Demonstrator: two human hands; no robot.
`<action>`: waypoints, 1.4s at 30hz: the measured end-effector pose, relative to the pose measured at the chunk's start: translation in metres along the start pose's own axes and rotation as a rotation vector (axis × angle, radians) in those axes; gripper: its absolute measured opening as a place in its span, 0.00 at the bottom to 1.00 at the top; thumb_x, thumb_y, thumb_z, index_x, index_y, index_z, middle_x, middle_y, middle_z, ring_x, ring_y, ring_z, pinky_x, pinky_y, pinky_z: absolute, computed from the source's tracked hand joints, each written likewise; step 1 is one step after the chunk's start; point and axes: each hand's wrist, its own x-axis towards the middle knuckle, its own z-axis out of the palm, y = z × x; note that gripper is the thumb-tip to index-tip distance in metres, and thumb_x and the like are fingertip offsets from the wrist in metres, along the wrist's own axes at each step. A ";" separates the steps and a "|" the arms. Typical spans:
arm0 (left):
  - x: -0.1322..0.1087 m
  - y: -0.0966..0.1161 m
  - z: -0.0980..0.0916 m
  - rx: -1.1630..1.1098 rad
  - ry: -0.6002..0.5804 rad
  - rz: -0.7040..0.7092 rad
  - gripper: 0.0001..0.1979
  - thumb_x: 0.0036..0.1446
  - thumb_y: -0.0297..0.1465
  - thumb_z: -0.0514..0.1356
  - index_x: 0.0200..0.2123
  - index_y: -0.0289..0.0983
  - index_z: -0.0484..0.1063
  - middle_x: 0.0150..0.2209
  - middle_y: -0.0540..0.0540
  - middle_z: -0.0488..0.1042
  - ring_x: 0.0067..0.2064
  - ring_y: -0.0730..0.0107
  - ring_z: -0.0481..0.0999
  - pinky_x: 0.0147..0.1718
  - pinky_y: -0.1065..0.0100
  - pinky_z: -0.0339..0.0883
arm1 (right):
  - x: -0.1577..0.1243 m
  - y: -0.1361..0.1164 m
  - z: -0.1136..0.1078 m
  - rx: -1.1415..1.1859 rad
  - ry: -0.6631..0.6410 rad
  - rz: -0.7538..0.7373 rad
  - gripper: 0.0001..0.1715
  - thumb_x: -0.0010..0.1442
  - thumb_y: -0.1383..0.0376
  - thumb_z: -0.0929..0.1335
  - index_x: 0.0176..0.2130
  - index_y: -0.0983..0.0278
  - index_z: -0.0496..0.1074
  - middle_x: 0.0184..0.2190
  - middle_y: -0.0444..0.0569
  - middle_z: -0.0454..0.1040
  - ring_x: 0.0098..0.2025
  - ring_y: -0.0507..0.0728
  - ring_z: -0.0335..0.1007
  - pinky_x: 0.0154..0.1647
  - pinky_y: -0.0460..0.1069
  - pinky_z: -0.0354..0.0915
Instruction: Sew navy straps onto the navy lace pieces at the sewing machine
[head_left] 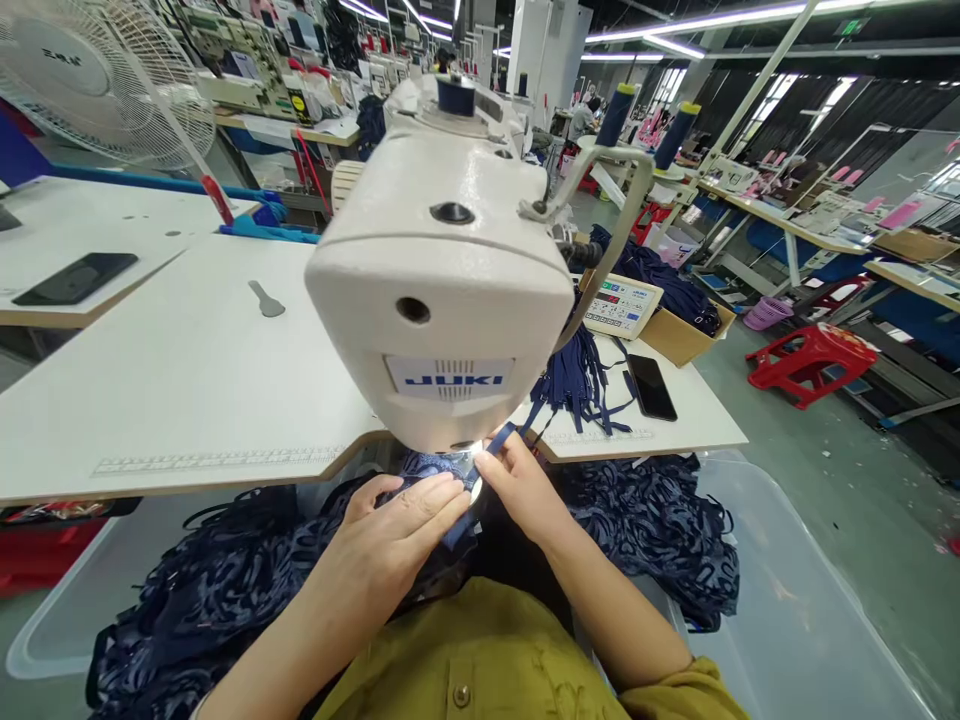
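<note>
Two bare hands work at the front edge of the table (225,370), right under the nose of a big white sewing machine (450,250). From where I stand, the right hand (521,482) is pinching a blue strap (501,438) between its thumb and fingers, close to the needle end. The left hand (409,515) lies palm down with its fingers stretched out, on some dark blue cloth (431,465); I can't tell if it grips any of it. A bunch of loose straps (574,375) lies to the right of the machine. A black phone (651,387) rests beside them, near the table's right corner. Behind it sit a little button box (621,305) and a cardboard box (675,335) full of dark blue stuff. Near the table's back edge, on the left, lies a gray spoon-shaped thing (267,300).
</note>
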 end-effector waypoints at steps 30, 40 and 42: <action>0.020 0.033 0.017 0.381 0.063 -0.148 0.11 0.64 0.26 0.53 0.43 0.37 0.74 0.47 0.45 0.77 0.49 0.63 0.74 0.42 0.61 0.55 | 0.054 -0.011 -0.003 -0.409 -0.029 -0.148 0.10 0.53 0.65 0.67 0.39 0.59 0.72 0.26 0.44 0.75 0.38 0.59 0.71 0.45 0.55 0.67; 0.018 0.037 0.019 0.450 0.094 -0.179 0.10 0.64 0.28 0.53 0.42 0.35 0.74 0.46 0.45 0.77 0.48 0.63 0.74 0.42 0.61 0.57 | 0.054 -0.009 -0.001 -0.487 -0.012 -0.156 0.08 0.52 0.67 0.67 0.36 0.61 0.73 0.33 0.49 0.77 0.36 0.59 0.72 0.43 0.55 0.67; 0.016 0.036 0.019 0.449 0.102 -0.181 0.11 0.64 0.31 0.54 0.42 0.35 0.74 0.45 0.44 0.77 0.47 0.62 0.74 0.43 0.61 0.57 | 0.054 -0.010 -0.001 -0.497 -0.009 -0.173 0.09 0.53 0.66 0.67 0.36 0.61 0.73 0.36 0.50 0.77 0.38 0.59 0.72 0.43 0.55 0.67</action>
